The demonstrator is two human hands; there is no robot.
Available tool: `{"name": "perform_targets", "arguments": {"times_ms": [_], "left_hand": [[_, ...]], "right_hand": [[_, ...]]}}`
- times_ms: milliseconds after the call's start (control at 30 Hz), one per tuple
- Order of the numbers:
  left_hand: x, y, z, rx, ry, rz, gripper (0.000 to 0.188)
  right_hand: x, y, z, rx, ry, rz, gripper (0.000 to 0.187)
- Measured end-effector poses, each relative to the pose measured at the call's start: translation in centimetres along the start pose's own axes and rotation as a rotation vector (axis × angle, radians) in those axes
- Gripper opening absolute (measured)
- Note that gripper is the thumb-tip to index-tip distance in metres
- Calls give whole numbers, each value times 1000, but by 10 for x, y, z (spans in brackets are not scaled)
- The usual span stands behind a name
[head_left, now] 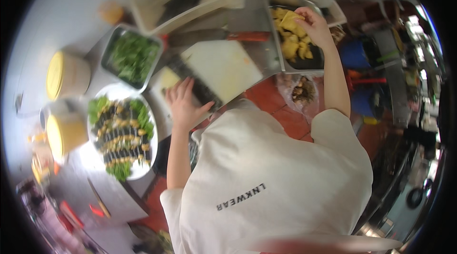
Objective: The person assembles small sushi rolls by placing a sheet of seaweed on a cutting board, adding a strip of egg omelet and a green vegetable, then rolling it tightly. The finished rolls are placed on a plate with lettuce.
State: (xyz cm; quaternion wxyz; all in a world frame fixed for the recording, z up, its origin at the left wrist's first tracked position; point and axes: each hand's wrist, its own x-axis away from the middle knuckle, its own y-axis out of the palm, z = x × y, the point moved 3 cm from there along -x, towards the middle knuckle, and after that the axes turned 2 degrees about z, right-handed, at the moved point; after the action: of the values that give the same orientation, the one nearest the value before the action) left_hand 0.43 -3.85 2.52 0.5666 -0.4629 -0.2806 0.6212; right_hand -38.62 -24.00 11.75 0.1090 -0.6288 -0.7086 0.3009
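My left hand [182, 99] lies with its fingers spread on a dark sheet, seemingly seaweed [202, 89], which rests across a white cutting board [226, 66]. A pale yellow slice [168, 78] shows on the board just beyond those fingertips. Over at the far right, my right hand [315, 24] pinches a thin yellow slice [291, 19] above a metal tray [280, 58]. Several more yellow pieces [290, 47] are heaped in that tray; their exact kind is unclear.
A knife with a red handle [247, 36] lies behind the board. Left of it stands a tray of green leaves [131, 56], then an oval plate [151, 151] with dark sliced rolls and lettuce. A white bin [143, 16] holds dark sheets. A plastic bag [304, 93] hangs near the right tray.
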Motion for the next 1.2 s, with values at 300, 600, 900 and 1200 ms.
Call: {"name": "perform_targets", "arguments": {"times_ms": [300, 600, 900, 1200], "left_hand": [[4, 5, -10, 129, -53, 26, 130], [11, 3, -12, 69, -5, 120, 124], [10, 1, -13, 102, -34, 203, 107], [15, 0, -15, 172, -102, 234, 100]], "right_hand": [[47, 271, -78, -289, -139, -956, 25], [-1, 308, -120, -217, -455, -766, 23], [-57, 439, -164, 294, -558, -612, 24], [-77, 433, -183, 107, -535, -709, 15]]}}
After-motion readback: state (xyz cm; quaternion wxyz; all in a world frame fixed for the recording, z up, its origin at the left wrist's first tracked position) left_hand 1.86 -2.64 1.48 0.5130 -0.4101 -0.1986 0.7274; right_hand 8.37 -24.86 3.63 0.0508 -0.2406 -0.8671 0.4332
